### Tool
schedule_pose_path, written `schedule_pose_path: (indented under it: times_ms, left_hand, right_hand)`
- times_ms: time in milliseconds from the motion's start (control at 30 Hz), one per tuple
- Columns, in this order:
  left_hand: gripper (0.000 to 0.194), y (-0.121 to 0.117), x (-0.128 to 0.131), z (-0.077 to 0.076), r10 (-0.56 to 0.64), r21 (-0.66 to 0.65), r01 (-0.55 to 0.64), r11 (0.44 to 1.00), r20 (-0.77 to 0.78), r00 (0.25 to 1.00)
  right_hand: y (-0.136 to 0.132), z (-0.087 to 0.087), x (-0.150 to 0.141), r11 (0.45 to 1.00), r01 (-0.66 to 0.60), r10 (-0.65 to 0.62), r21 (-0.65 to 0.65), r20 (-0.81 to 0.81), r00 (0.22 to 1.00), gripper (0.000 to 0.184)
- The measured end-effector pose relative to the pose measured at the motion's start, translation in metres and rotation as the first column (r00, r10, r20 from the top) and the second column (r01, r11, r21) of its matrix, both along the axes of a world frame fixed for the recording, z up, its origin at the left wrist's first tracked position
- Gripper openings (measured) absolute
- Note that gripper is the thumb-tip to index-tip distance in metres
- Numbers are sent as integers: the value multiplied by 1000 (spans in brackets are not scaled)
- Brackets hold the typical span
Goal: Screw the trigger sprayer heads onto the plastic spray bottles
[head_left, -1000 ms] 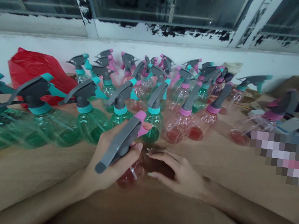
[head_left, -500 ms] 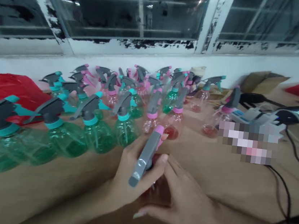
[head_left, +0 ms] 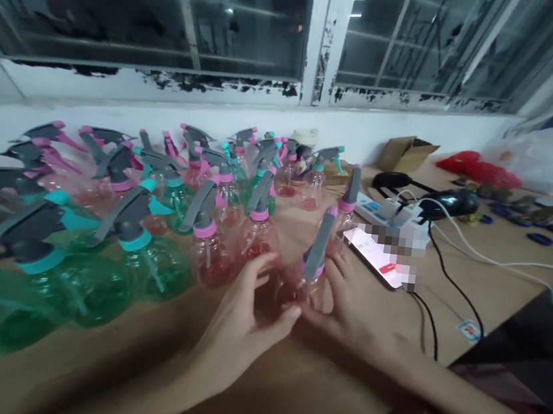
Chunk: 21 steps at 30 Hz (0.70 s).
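1. Your left hand [head_left: 243, 317] curves open at the left of the spray bottle [head_left: 313, 265], thumb and fingers apart. Its thumb tip is beside the bottle's lower body; you cannot tell whether it touches.
2. The bottle stands between your two hands, just above the table [head_left: 313, 399] or on it, which is hard to tell, its grey head rising above your fingers.
3. Your right hand [head_left: 354, 310] is wrapped around the right side of the bottle's body, thumb in front and fingers behind.
4. At far left you have a green bottle [head_left: 90, 288] and, next to it, a second green bottle [head_left: 155, 273], both turquoise-collared, with a thin tube inside each. The green deepens low down; whether that is liquid or thicker plastic you cannot tell.
5. Near your left fingertips stand two pink bottles [head_left: 212, 259], also with a deeper tint at the base. More bottles crowd behind, up to the white wall [head_left: 362, 125].
6. Just behind your bottle is another pink-collared bottle [head_left: 347, 209], partly hidden. Farther right, a cardboard box [head_left: 403, 157] stands with its flaps up; its inside is hidden.
7. The bottles are clear, glossy, rounded plastic; their grey triggers are long and smooth-backed.
8. Right of your bottle lie a flat phone [head_left: 372, 252] with a lit screen, a white power strip [head_left: 381, 213] with cords, a crumpled red bag [head_left: 480, 169] and a filmy translucent bag [head_left: 539, 162].
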<state>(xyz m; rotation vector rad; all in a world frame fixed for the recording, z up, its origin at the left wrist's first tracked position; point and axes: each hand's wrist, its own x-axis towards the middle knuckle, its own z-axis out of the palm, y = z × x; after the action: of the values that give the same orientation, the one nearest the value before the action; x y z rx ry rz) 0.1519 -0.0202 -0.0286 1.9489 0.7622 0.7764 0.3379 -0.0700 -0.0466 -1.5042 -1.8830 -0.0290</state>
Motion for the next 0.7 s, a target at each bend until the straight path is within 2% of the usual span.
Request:
schedule_pose_path:
  times_ms: [100,167,233,367,700]
  left_hand:
    - [37,3,-13,-10,21,-31,-23,999,-52,998]
    - [27,3,-23,-15,30,-69,-38,997,-119,992]
    - [20,2,-31,-18,21,-82,-34,996,-155,988]
    - [18,-3,-39,-21,9,-94,-29,995,-210,978]
    - [19,4,-38,-35,-46,-187,5,982,-213,976]
  right_hand:
    - [21,-2,19,994,105,-105,34,-6,994,46]
    - [35,-3,27,992,121,-120,34,-19,993,47]
    - [46,-3,32,988,145,-143,55,-35,989,56]
    - [61,-4,36,977,191,-187,92,-48,981,71]
    - [83,-7,37,974,199,-195,111,-47,980,68]
